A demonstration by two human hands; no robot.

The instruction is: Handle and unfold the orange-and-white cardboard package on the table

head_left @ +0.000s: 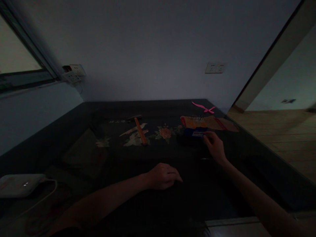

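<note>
- The left hand [163,176] is rested palm-down on the dark bench [153,210], fingers loosely curled; whether anything is held under them cannot be told.
- A white device [21,185] with a white cable is placed at the left (its faint markings cannot be read).
- A blue box [195,132] is gripped at its right end by the right hand [214,144], thumb and fingers nearly closed; a pale label is borne on the box, its print too small to be read.
- A hammer [141,131] with an orange-brown handle is laid over printed flowers and birds.
- White Chinese characters [120,121] are printed beside its head; only 上 can be made out.
- Brown-and-red packaging [209,123] is spread just behind the box.
- A pink item [204,108] is set beyond it.
</note>
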